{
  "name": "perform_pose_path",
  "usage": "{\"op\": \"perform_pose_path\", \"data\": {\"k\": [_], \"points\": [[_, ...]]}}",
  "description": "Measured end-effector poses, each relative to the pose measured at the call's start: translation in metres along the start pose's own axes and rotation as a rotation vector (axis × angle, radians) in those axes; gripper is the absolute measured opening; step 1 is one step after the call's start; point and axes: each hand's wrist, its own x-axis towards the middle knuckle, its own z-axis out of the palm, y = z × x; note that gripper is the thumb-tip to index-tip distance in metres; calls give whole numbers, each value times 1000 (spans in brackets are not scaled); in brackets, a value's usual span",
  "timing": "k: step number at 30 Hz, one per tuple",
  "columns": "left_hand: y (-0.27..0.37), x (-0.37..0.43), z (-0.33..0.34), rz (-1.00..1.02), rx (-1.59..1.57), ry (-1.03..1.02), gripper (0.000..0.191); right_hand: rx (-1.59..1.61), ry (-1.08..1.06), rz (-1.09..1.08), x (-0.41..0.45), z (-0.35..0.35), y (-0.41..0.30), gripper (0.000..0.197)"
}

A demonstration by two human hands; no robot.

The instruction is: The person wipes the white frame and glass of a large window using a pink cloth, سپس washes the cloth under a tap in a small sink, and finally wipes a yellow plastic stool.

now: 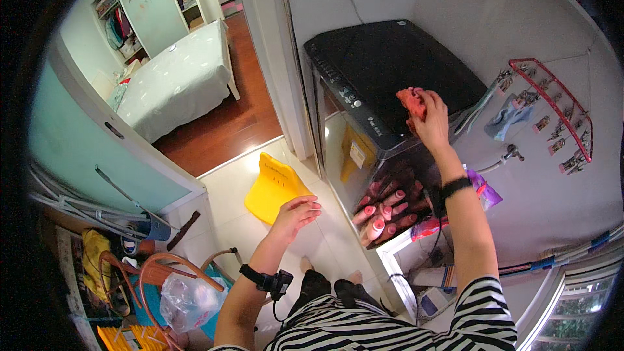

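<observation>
A crumpled orange-red cloth [412, 103] is in my right hand [431, 119], held at the front right edge of a black top-loading washing machine [385, 66]. The lid is down, and a control panel [341, 87] with a round light-coloured button runs along one side. My left hand [296, 217] is empty, its fingers loosely bent, over the tiled floor. Just beyond it on the tiles stands a yellow plastic seat [275, 187], partly covered by my fingers in this view.
Several bottles [378, 226] cluster beside the washing machine. A red clip hanger [551, 92] and a tap [512, 153] are at the right wall. At lower left stands a chair [161, 265] with a clear plastic bag [192, 300]. A doorway shows a bed [180, 75].
</observation>
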Motion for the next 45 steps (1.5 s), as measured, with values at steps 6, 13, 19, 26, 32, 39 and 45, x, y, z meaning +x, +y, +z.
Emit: {"op": "perform_pose_path", "data": {"k": [6,13,19,26,32,39,45], "points": [[23,2,-65,82,-112,42,26,-190,-169,35,-16,44,-39,48],[47,16,-114,60,-126,108,24,-362,-99,-200,-31,47,-69,56],[47,14,-145,42,-183,143,25,-294,-155,-153,-52,69,-95,54],[26,-12,-190,13,-233,297,25,-267,-347,-274,-66,111,-122,57],[17,-40,-214,62,-287,449,34,348,-381,-272,-126,205,-153,36],[26,-67,-221,112,-387,713,47,1153,-1644,839,-122,288,-227,13],[33,-76,-222,174,-377,755,36,1362,-1662,1038,-104,313,-266,15]]}}
